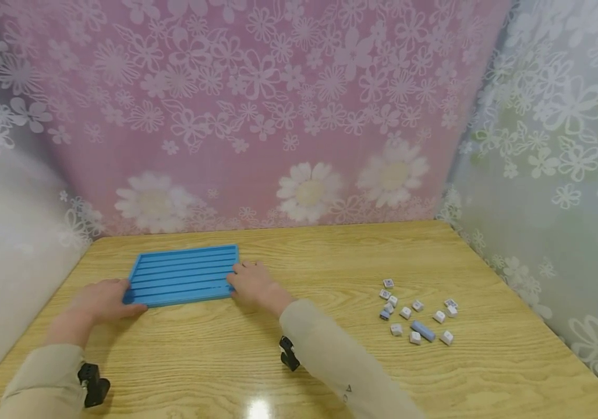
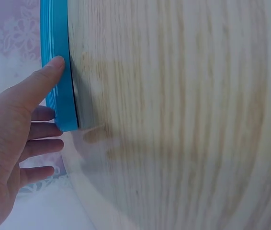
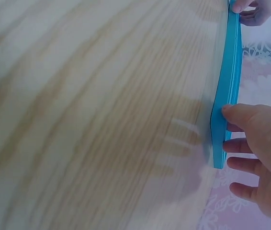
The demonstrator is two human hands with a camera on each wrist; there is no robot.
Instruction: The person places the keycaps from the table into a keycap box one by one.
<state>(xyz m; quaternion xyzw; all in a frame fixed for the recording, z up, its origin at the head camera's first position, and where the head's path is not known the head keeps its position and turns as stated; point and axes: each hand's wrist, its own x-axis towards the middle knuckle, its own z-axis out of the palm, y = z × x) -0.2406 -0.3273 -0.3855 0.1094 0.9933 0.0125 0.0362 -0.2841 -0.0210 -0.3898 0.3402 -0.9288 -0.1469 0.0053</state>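
Observation:
A blue rectangular tray [image 1: 183, 273] with long parallel ridges lies flat on the left part of the table. At its near left corner my left hand [image 1: 102, 299] holds on, the thumb along the front wall [image 2: 63, 96] and the fingers by the left side. Across from it, my right hand [image 1: 255, 284] grips the near right corner. In the right wrist view its thumb [image 3: 231, 112] rests on the front wall, and the lower fingers are spread apart beyond the tray's end.
To the right on the wooden table [image 1: 330, 262] lie several small white keycaps [image 1: 406, 313], scattered, with a longer blue-grey one [image 1: 423, 330] among them. A pink flowered curtain [image 1: 278, 116] hangs behind the table, and pale flowered cloth [image 1: 555, 174] borders the right side.

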